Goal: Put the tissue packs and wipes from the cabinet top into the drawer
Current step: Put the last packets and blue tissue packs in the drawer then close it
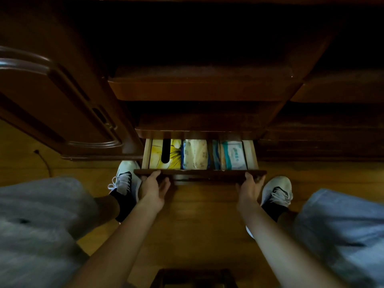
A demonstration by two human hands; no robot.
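Below, drawer (200,173) front gripped by left hand (153,189), right hand (250,187) (packs (195,154) just beyond)

Both forearms (133,229) are bare, with no sleeves in view. The person wears loose, pale grey-blue shorts (37,221), black socks (124,206), and white sneakers (277,191) with white laces and dark panels near the tongue.

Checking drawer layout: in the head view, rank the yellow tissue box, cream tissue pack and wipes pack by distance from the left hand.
From the left hand:
1. Yellow tissue box, drawer's left end.
2. Cream tissue pack, middle.
3. Wipes pack, right end.
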